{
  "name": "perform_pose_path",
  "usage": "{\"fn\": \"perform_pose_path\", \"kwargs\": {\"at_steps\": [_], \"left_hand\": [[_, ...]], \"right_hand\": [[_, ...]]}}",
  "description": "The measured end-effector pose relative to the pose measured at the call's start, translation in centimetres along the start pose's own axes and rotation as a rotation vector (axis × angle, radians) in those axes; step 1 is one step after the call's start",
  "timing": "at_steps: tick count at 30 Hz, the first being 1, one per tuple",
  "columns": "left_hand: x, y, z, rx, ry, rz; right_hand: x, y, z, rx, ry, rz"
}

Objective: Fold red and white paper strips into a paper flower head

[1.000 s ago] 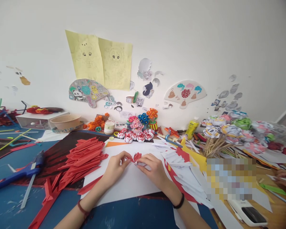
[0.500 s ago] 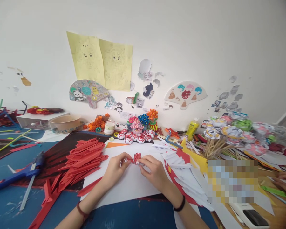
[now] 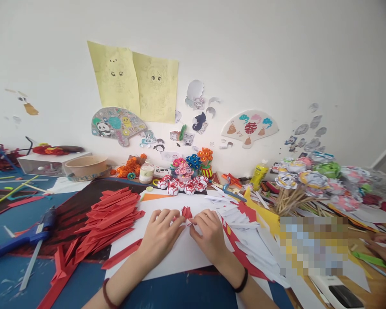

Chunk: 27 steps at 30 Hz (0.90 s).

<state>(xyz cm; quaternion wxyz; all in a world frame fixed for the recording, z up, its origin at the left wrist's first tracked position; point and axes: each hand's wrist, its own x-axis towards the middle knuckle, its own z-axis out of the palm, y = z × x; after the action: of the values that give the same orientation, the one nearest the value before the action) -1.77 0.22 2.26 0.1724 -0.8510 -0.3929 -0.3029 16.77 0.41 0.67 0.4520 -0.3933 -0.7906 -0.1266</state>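
Between my two hands, over a white sheet of paper (image 3: 167,262), is a small red folded paper flower (image 3: 187,212) with some white at its base. My left hand (image 3: 164,231) pinches it from the left with thumb and fingertips. From the other side, my right hand (image 3: 209,234) grips its lower edge, fingers closed. The fingertips hide the flower's underside. A pile of red folded paper strips (image 3: 112,219) lies left of my left hand. To the right of my right hand are white folded paper strips (image 3: 244,219).
Finished red-and-white paper flowers (image 3: 189,186) stand behind the sheet. A blue glue gun (image 3: 35,234) lies at left, with a tan bowl (image 3: 86,167) behind. Paper flowers on sticks (image 3: 289,180) are at right, near another person's hand (image 3: 384,249).
My left hand has shifted right and its fingers have come over the flower's near side. The red flower now stands more upright between both hands. The camera view has shifted slightly.
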Motion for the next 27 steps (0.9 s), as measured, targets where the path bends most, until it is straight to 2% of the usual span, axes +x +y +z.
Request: {"fn": "perform_pose_path", "kwargs": {"at_steps": [7, 13, 18, 24, 27], "left_hand": [[-0.3, -0.1, 0.4, 0.042, -0.022, 0.096], [-0.4, 0.5, 0.9, 0.113, -0.037, 0.097], [-0.5, 0.4, 1.3, 0.069, -0.044, 0.115], [-0.4, -0.3, 1.0, 0.007, -0.105, 0.362], [-0.3, -0.3, 0.9, 0.010, -0.091, 0.424]], "right_hand": [[-0.2, -0.2, 0.3, -0.014, -0.035, -0.056], [-0.4, -0.3, 0.8, -0.013, -0.065, -0.103], [-0.4, 0.2, 0.6, 0.018, -0.147, -0.138], [-0.5, 0.8, 0.4, 0.029, -0.231, -0.323], [-0.6, 0.8, 0.6, 0.063, -0.270, -0.350]]}}
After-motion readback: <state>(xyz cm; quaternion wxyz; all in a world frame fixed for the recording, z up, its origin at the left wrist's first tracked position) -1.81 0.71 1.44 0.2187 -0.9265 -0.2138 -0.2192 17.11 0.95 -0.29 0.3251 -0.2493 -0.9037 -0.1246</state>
